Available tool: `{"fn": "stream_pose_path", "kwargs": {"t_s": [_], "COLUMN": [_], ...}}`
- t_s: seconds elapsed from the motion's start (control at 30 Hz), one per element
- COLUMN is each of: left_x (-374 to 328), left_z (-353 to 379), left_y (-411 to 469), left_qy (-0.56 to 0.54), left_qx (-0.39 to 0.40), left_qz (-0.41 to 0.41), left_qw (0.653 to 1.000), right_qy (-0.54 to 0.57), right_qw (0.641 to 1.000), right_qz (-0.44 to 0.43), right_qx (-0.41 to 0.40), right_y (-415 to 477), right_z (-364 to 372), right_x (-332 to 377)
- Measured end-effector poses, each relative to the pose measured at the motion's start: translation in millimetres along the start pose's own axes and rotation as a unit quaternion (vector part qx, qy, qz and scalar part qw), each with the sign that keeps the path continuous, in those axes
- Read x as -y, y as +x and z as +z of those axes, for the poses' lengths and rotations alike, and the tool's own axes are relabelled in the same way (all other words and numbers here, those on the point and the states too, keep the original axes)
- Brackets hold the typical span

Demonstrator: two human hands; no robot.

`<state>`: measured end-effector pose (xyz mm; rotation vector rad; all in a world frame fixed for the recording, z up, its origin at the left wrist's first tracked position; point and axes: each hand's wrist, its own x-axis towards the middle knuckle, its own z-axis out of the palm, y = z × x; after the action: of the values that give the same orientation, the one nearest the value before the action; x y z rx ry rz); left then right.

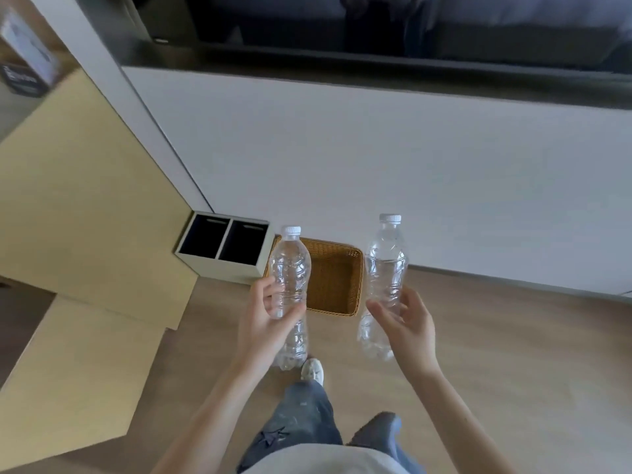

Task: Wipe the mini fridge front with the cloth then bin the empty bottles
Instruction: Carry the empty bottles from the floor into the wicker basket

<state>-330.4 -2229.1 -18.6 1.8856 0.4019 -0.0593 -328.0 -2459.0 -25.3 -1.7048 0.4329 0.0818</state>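
Pale wood floor (513, 336) runs up to a white panel (376, 165), where we stand with a clear, capped bottle in each hand. Our left hand (263, 323) is wrapped round the waist of the left bottle (290, 265), thumb across its front. Our right hand (407, 323) grips the right bottle (386, 261) at its waist, more loosely, thumb in front and fingers behind. Both bottles are upright in the air, well apart, and both look empty.

Ahead, against the panel, sits a two-slot bin (219, 268) with both slots dark and open, and a wicker basket (342, 278) just beside it on the right. We see no cloth, and the dark band (376, 29) at the top may be the fridge front, though from this angle we cannot be sure.

By our reading, binning is the step in hand. The slots look narrow, so a bottle dropped from this height could strike the divider or the rim and bounce onto the floor. The basket stands so near that the right bottle could easily land there instead. Thin plastic in a loose grip may also slip as we reach
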Motion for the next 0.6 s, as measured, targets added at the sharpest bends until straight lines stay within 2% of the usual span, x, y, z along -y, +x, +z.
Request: {"fn": "stream_pose_path", "kwargs": {"t_s": [0.17, 0.33, 0.6], "left_x": [1, 33, 165], "left_z": [11, 58, 139], "left_y": [90, 171, 277], "left_qy": [0.030, 0.024, 0.002], "left_qx": [0.033, 0.076, 0.056], "left_qz": [-0.021, -0.069, -0.165], "left_qw": [0.999, 0.994, 0.985], "right_qy": [0.003, -0.015, -0.063], "right_qw": [0.999, 0.996, 0.989], "right_qz": [0.040, 0.083, 0.131], "right_qx": [0.002, 0.002, 0.029], "right_y": [77, 152, 269], "right_z": [41, 63, 104], "right_x": [-12, -62, -194]}}
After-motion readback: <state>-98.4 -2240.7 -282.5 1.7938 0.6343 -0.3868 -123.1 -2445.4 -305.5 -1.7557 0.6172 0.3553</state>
